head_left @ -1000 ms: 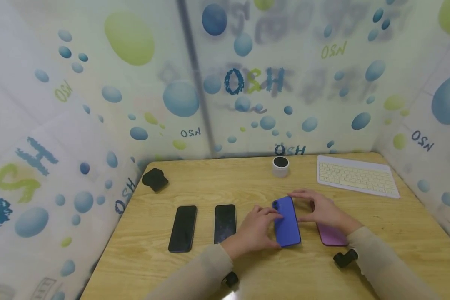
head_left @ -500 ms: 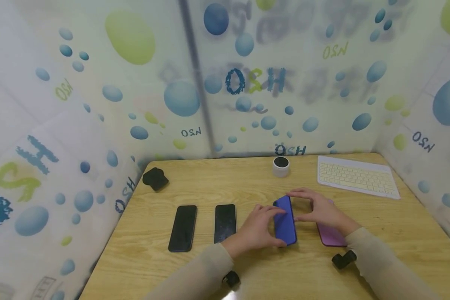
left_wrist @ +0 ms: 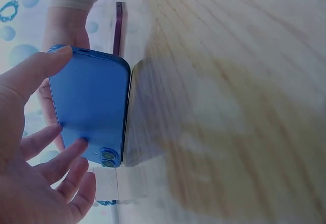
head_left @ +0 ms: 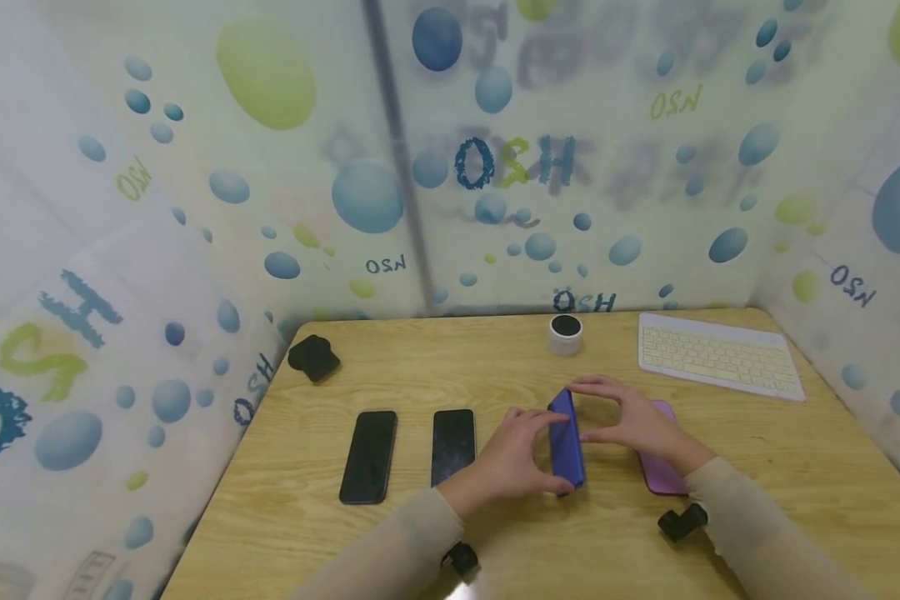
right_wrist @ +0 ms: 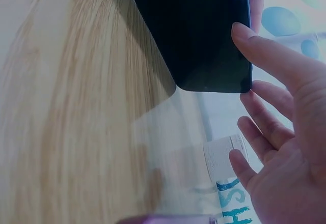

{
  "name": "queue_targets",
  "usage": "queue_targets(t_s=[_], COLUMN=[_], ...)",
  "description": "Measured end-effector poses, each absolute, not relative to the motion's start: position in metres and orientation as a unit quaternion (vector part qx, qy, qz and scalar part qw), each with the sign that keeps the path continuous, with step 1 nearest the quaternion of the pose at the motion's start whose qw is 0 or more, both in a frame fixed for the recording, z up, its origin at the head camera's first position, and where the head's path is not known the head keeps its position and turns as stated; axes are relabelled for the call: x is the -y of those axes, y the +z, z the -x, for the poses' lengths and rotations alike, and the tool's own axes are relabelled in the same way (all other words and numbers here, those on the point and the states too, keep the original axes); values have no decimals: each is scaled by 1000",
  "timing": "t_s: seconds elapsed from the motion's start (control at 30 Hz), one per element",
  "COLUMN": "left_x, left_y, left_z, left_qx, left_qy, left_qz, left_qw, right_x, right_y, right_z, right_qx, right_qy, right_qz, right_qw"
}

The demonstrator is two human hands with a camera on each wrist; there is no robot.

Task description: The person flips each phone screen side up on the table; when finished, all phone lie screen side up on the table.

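Note:
A blue smartphone (head_left: pixel 567 446) stands steeply tilted on one long edge on the wooden table, held by both hands. Its blue back with two camera lenses (left_wrist: pixel 108 158) faces left; its dark screen (right_wrist: pixel 204 35) faces right. My left hand (head_left: pixel 513 458) grips it with the thumb at the near short end and fingertips against the back. My right hand (head_left: pixel 633 425) pinches the upper long edge, thumb on the screen side and a finger at the far corner. The right hand's other fingers are loosely bent off the phone.
Two black phones lie on the left, one farther out (head_left: pixel 368 457) and one (head_left: pixel 452 442) beside the left hand. A purple phone (head_left: pixel 662 467) lies under the right wrist. Behind are a white cylinder (head_left: pixel 565 336), a white keyboard (head_left: pixel 720 356) and a black lobed object (head_left: pixel 314 358).
The blue smartphone has tipped up from a shallower slant onto its long edge, its back turning leftward. My right hand has shifted slightly left with it; my left hand stays nearly in place.

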State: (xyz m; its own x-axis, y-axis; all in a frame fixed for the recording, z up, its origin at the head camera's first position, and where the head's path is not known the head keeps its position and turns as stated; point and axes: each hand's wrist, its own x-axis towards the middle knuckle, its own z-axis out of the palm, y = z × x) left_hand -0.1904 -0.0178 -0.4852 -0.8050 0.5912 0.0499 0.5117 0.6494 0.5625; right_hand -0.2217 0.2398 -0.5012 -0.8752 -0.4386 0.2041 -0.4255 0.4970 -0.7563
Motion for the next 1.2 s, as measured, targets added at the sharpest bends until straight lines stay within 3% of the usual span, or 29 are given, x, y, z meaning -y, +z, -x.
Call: queue_targets(t_s=[1.2], left_x=[48], left_y=[-478], left_z=[195], left_qx=[-895], left_qy=[280], left_qz=[-346], left_qw=[19], right_x=[-212], right_y=[-501], right_z=[224], right_qx=[-867], right_qy=[-418], right_qz=[273], right_qw=[1])
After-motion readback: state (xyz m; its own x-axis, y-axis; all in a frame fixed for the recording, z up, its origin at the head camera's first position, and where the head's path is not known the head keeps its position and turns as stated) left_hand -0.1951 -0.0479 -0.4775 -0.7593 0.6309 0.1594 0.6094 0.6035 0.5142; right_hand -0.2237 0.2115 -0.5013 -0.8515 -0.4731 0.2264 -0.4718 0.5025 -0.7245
